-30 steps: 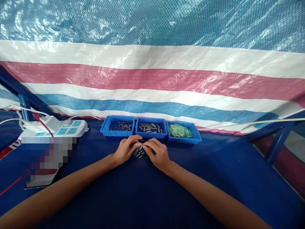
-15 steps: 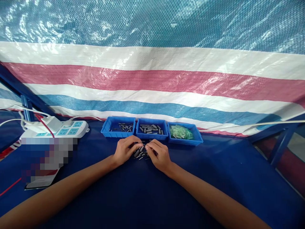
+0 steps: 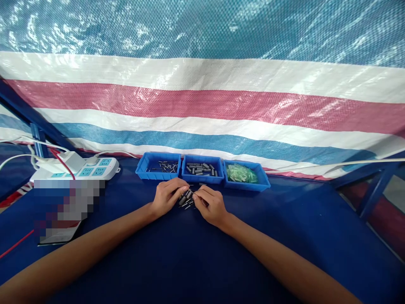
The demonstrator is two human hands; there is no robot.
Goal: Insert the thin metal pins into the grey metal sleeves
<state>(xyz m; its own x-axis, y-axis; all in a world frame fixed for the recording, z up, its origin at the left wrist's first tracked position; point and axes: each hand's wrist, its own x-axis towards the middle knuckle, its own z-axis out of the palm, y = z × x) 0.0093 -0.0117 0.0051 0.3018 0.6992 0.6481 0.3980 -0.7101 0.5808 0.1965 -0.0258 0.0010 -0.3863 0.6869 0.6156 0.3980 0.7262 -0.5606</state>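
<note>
My left hand and my right hand rest on the dark blue table cover, fingertips meeting over a small heap of grey metal parts. Both hands have curled, pinching fingers at the heap; the pieces they grip are too small to name. Just behind stand three blue trays in a row: the left tray holds thin dark pins, the middle tray grey cylinders, the right tray pale green pieces.
A white power strip with teal sockets and white and red cables lies at the left. A blurred flat object sits in front of it. A striped tarp hangs behind the trays. Blue frame bars stand at the right.
The hands stay at the heap with small finger movements. The view has shifted slightly, so everything sits a little higher and further right.
</note>
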